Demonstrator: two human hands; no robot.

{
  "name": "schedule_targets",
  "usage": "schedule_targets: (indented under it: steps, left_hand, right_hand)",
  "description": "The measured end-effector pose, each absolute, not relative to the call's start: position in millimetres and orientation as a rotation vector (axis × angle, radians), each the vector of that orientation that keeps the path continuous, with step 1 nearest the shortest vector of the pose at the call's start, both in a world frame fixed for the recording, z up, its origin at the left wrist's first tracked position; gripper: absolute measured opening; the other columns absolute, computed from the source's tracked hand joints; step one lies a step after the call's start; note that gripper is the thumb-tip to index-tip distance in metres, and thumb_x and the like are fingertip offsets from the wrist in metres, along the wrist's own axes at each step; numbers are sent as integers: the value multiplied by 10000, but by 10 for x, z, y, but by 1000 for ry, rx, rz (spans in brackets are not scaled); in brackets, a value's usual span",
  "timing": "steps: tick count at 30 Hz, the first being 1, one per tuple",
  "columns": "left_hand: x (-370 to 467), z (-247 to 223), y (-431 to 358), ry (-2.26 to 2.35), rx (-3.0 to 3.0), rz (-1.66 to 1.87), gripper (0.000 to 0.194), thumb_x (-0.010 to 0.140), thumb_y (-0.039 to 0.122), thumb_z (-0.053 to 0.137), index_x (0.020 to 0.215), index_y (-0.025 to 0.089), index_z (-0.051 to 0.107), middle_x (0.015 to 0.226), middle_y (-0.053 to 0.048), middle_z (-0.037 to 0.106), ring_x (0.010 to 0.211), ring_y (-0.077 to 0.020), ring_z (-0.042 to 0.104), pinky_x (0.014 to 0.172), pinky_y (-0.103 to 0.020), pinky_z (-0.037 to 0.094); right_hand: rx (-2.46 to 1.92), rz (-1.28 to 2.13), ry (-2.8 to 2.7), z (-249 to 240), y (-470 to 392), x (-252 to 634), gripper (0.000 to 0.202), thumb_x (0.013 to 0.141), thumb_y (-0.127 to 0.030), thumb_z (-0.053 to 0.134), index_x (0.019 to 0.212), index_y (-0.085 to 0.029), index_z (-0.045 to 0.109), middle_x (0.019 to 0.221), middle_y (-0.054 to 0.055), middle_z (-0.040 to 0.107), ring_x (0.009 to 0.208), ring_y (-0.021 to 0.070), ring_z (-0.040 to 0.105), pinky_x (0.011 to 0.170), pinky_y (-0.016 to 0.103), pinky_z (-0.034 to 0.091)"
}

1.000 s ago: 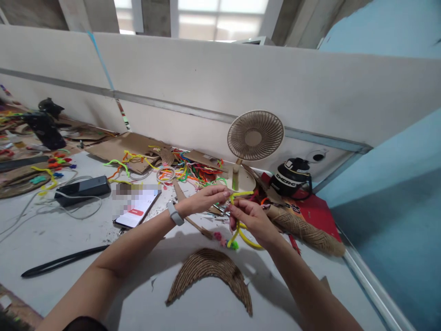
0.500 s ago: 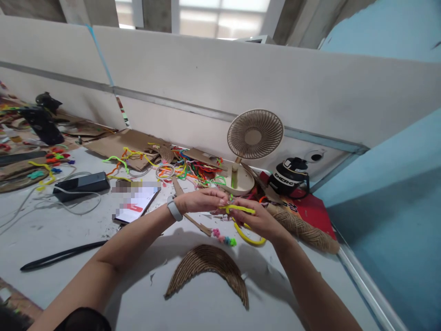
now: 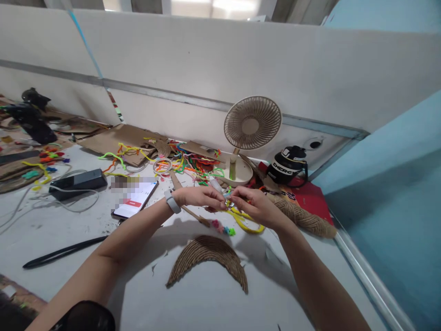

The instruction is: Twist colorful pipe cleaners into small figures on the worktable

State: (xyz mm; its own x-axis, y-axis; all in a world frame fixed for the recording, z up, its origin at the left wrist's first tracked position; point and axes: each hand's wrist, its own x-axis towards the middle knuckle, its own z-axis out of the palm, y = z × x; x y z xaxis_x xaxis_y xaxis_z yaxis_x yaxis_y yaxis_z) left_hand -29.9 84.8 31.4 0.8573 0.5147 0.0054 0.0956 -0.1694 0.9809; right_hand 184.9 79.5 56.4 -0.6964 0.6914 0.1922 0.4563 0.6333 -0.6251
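My left hand (image 3: 210, 198) and my right hand (image 3: 251, 202) meet over the table, fingertips close together. Both are closed in a pinch around a small yellow pipe cleaner (image 3: 228, 203), which is mostly covered by the fingers. Just below my right hand, a looped yellow pipe cleaner (image 3: 253, 230) lies on the table. Small pink, blue and green pipe-cleaner flowers (image 3: 223, 228) sit in a row below my hands. Nearer to me lies a crescent (image 3: 208, 257) of brown twine-like coils.
Behind my hands stand a beige fan (image 3: 253, 124) and a black jug (image 3: 287, 165). A twine roll (image 3: 303, 218) lies at right. On the left are a phone (image 3: 138, 200), a black power bank (image 3: 79, 184) and a black strap (image 3: 65, 252). Loose coloured pipe cleaners (image 3: 193, 163) are heaped at the back.
The yellow strand that stretched across my right fingers no longer shows there; only a small bit appears between the fingertips. My hands have shifted slightly, and the view has tilted down.
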Motion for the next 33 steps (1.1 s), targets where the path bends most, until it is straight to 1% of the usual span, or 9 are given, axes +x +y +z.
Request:
schedule_targets:
  steps: [5,7,11,19,21,24,26,29,33]
  left_hand:
    - [-351,313,903,572,1733,647,462,879,509,452,713,116,630,711,-46,612,720,-132,569,760,-271,444]
    - [-354,310,907,561,1687,679,434,863,500,494,770,109,658,777,-73,650,784,-155,598,812,-296,451]
    - [-302,289,894,564,1628,627,362,795,453,621,844,100,683,795,-88,680,759,-147,611,764,-284,470]
    - [-199,294,848,779,2057,674,421,824,483,559,735,95,697,663,-67,659,596,-107,541,575,-218,410]
    - [-194,285,846,795,2217,686,391,848,447,534,711,114,688,651,-54,662,607,-111,548,636,-232,425]
    - [-184,250,863,823,2378,687,351,870,390,513,679,141,671,610,-18,653,605,-108,555,813,-284,425]
    - [-177,221,883,863,2410,686,353,872,370,511,649,141,661,573,-5,634,575,-102,545,846,-292,412]
    - [-168,192,907,909,2335,741,367,870,388,510,672,128,678,598,-26,641,579,-109,543,720,-247,423]
    - [-167,191,908,882,2161,805,391,836,462,545,822,107,710,693,-57,662,621,-120,543,579,-208,392]
  right_hand:
    - [-878,450,-2462,636,827,1929,264,915,-359,459,828,-163,614,738,45,635,649,139,540,610,232,387]
    - [-851,365,-2470,644,836,1958,272,923,-356,446,835,-165,617,759,56,646,668,146,554,629,238,394]
    - [-789,175,-2488,626,854,1970,287,939,-340,420,826,-165,617,762,71,651,686,156,565,639,249,398]
    - [-761,-235,-2513,552,846,1911,297,958,-307,390,824,-159,610,763,82,661,699,171,565,667,278,386]
    - [-747,-346,-2530,537,811,1882,318,964,-292,369,803,-152,606,734,79,651,686,171,555,651,283,364]
    - [-736,-517,-2553,518,751,1834,323,962,-257,366,767,-145,597,697,72,631,654,168,534,619,294,321]
    - [-745,-601,-2566,508,730,1813,311,955,-232,378,744,-146,590,682,69,621,644,168,526,610,299,299]
    - [-793,-612,-2559,510,742,1824,292,949,-223,392,751,-144,591,684,70,622,646,166,529,614,295,296]
    - [-817,-534,-2550,550,788,1891,269,948,-232,405,780,-144,597,706,66,633,657,165,539,630,288,312]
